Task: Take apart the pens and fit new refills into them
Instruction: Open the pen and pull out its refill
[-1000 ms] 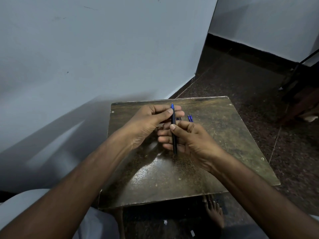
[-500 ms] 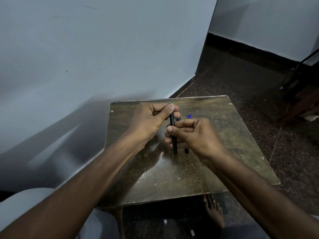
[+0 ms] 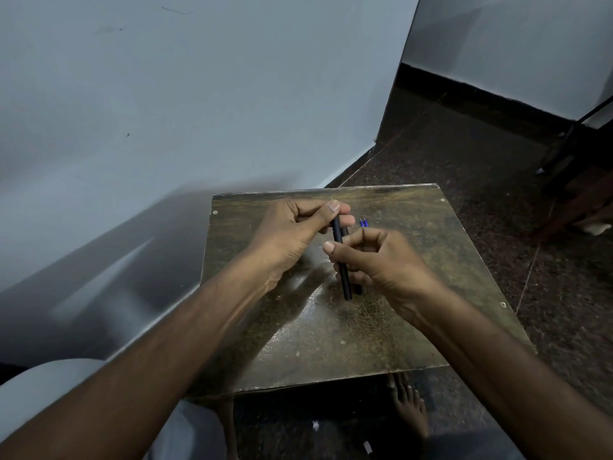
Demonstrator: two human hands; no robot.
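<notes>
Both hands are gripping one black pen [image 3: 341,260], left hand [image 3: 298,230] pinching its far end, right hand [image 3: 381,260] clasping mid-barrel, long axis pointing away.

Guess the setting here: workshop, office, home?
Probably a plain room at home, not a workshop: a small worn table near a bare painted wall, dark speckled floor, and the person's bare foot under the table. Both hands grip a dark pen.

walls [image 3: 199,94]: pale blue | floor [image 3: 481,154]: dark speckled | table [image 3: 331,343]: worn brown | light: dim
</notes>
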